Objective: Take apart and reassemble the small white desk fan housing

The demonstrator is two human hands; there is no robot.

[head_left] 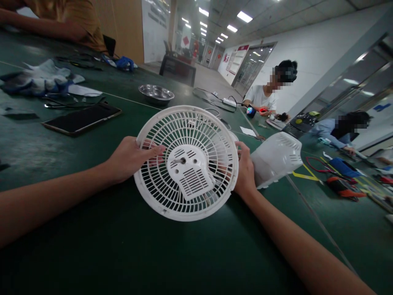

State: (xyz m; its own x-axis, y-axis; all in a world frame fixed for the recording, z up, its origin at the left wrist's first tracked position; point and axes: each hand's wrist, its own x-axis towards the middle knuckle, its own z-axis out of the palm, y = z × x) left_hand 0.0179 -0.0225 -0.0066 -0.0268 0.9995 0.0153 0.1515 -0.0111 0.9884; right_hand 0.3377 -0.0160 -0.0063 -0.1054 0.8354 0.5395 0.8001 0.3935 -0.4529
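A round white fan grille (pixel 187 211) is held tilted above the green table, its slotted hub and a short metal shaft facing me. My left hand (pixel 130 157) grips the left rim, thumb laid over the ribs and fingers behind. My right hand (pixel 245 172) is closed at the right rim; most of its fingers are hidden behind the grille. Just beyond that hand lies a white plastic housing (pixel 274 159). White wire and other parts show through the ribs, too covered to make out.
A metal bowl (pixel 156 93), a smartphone (pixel 82 118) and crumpled gloves (pixel 43 78) lie on the green table (pixel 123 237). A power strip (pixel 229 102) sits farther back. Tools with red leads (pixel 342 186) are at right. Other people sit around the table.
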